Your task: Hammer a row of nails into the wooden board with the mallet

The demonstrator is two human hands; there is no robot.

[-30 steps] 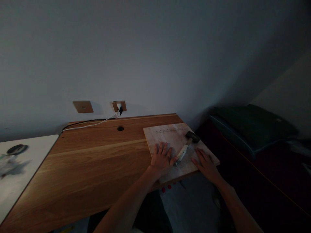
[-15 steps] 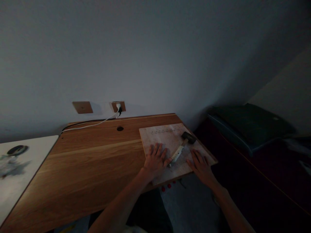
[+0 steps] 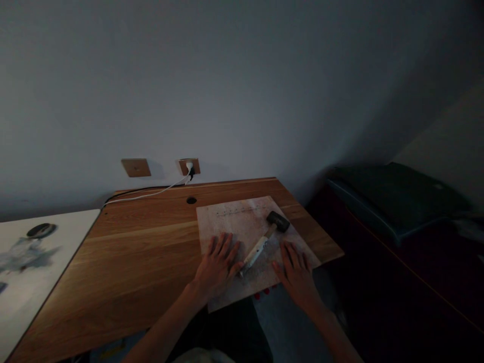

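My left hand (image 3: 218, 264) lies flat on the left part of a pale, speckled square board (image 3: 242, 227), fingers spread. Its thumb reaches the handle end of a mallet (image 3: 259, 246), touching or very close to it. The mallet lies slantwise on the board, its dark head (image 3: 278, 221) toward the far right and its light, worn handle toward me. My right hand (image 3: 297, 272) rests open on the board's right part, just right of the mallet handle. A row of small dark marks runs along the board's far side. The board's near edge sticks out past the table's front edge.
The wooden table (image 3: 151, 252) stands against the wall, with a cable hole (image 3: 191, 200). Cables run from a wall socket (image 3: 189, 167). At left is a white table (image 3: 34, 297) with a roll of tape (image 3: 41, 230). A dark green cushion-like thing (image 3: 401, 199) lies at right.
The board has slid left and toward me across the table, with the mallet lying on it. Both my hands have moved along with it, still flat on its surface.
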